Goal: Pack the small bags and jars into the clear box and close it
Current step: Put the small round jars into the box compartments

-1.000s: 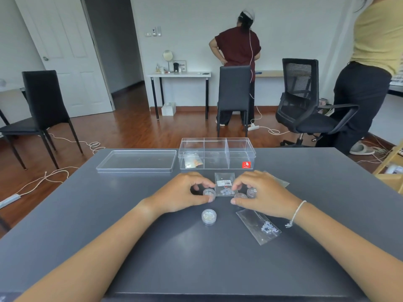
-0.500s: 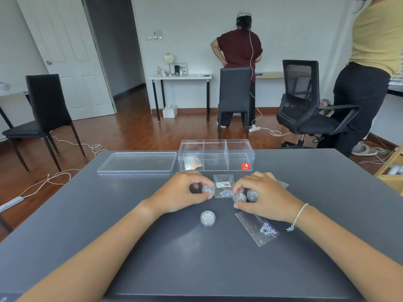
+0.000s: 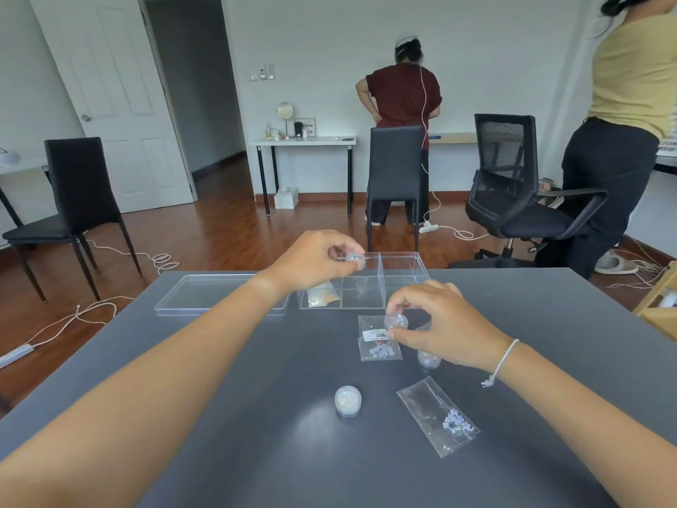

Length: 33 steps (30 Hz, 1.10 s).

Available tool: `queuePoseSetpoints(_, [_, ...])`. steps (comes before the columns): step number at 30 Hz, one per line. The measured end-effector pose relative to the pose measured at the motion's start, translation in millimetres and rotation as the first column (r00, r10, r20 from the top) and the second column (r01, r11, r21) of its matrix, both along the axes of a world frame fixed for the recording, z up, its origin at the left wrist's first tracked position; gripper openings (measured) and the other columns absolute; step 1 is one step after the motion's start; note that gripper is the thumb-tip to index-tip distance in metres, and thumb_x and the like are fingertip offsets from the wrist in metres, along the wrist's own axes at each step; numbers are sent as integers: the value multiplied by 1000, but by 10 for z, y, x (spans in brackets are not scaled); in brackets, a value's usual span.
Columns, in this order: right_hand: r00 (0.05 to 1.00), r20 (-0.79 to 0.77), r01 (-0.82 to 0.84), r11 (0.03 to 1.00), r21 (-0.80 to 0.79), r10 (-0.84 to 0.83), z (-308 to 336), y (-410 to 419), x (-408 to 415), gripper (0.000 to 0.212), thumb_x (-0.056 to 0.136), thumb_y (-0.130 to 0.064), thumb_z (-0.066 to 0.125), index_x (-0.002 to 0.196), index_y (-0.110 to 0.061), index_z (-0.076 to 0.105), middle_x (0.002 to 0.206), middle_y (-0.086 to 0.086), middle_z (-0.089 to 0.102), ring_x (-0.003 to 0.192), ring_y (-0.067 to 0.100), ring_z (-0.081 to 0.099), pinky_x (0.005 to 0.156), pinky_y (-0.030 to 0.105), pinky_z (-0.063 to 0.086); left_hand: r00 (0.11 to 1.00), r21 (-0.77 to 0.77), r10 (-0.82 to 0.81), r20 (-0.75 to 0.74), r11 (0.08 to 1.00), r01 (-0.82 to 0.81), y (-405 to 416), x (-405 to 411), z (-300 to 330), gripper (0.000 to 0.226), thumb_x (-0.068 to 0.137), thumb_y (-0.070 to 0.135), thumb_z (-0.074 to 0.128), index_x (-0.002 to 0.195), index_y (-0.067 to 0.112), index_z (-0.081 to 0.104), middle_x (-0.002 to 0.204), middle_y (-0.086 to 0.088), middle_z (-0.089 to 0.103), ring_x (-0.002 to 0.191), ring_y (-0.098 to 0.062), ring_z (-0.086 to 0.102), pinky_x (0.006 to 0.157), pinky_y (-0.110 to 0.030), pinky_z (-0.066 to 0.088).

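The clear box (image 3: 403, 267), split into three compartments, stands open at the far middle of the grey table, with one small bag (image 3: 321, 298) in its left compartment. My left hand (image 3: 315, 260) holds a small jar (image 3: 356, 259) above the box's left and middle compartments. My right hand (image 3: 439, 324) pinches a second jar (image 3: 395, 320) just above a labelled bag of beads (image 3: 379, 344). A third jar (image 3: 348, 400) stands near me. A fourth jar (image 3: 428, 359) sits partly hidden under my right hand. Another bead bag (image 3: 437, 414) lies at the right.
The box's clear lid (image 3: 205, 293) lies flat to the left of the box. Beyond the grey table (image 3: 256, 416) are black chairs, an office chair (image 3: 513, 185), cables on the wooden floor, and two people standing at the back and right.
My left hand lifted its jar off the table and carried it forward over the box. My right hand raised its jar slightly above the labelled bag.
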State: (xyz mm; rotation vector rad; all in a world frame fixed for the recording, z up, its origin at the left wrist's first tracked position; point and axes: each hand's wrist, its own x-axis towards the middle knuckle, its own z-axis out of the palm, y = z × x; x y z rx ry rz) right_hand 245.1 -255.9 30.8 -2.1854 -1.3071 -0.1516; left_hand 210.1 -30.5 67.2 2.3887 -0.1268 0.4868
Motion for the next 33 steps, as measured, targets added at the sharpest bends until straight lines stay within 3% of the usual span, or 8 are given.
queuePoseSetpoints(3, [1000,-10,-12,1000,4,12,16,20,28,15,75,-42,64,83,-39,52,89,-23,59,94,-5,42,90,22,20,998,27,24,-65,999,-22,89,237,18,7,75,26,70,83,27,71,79,20,65,60,10,55,58,-2,40])
queuePoseSetpoints(8, [1000,1,-20,1000,-1,20,36,19,90,14,76,-42,65,83,-39,53,88,-26,57,98,-8,40,88,18,19,986,99,41,-162,995,-25,159,543,-60,3,74,25,69,76,25,72,79,17,67,61,14,54,56,-1,38])
queuePoseSetpoints(15, [999,-5,-44,999,-12,44,32,3,128,17,75,-43,65,81,-44,49,91,-23,59,98,-3,44,93,18,20,951,362,117,-285,932,-6,177,733,-166,8,75,28,68,82,23,70,98,4,67,93,-16,59,80,-32,47])
queuePoseSetpoints(19, [999,-9,-47,999,-12,47,26,8,133,18,76,-42,64,80,-47,47,92,-25,58,99,-6,42,92,10,17,942,508,207,-264,860,-47,151,755,-164,15,75,33,67,86,22,69,98,5,68,92,-17,60,76,-30,39])
queuePoseSetpoints(26, [998,-31,-59,998,-28,58,-15,11,133,15,75,-40,66,85,-39,53,93,-25,58,100,-8,40,92,6,15,925,569,271,-265,819,-77,111,788,-160,13,76,32,66,84,23,68,97,5,71,92,-17,61,77,-31,36])
queuePoseSetpoints(29, [997,-47,-58,998,-20,57,-6,13,140,17,76,-40,65,81,-44,50,92,-25,58,100,-8,41,93,15,19,924,565,276,-264,821,-84,109,788,-165,12,76,30,66,84,22,68,96,6,70,92,-17,62,77,-30,36])
queuePoseSetpoints(33, [998,-57,-39,999,6,39,31,39,175,13,76,-40,65,83,-37,55,89,-25,59,97,-9,42,91,22,20,941,469,224,-253,879,-83,155,731,-180,8,76,29,66,83,25,67,91,11,65,92,-15,61,79,-30,37])
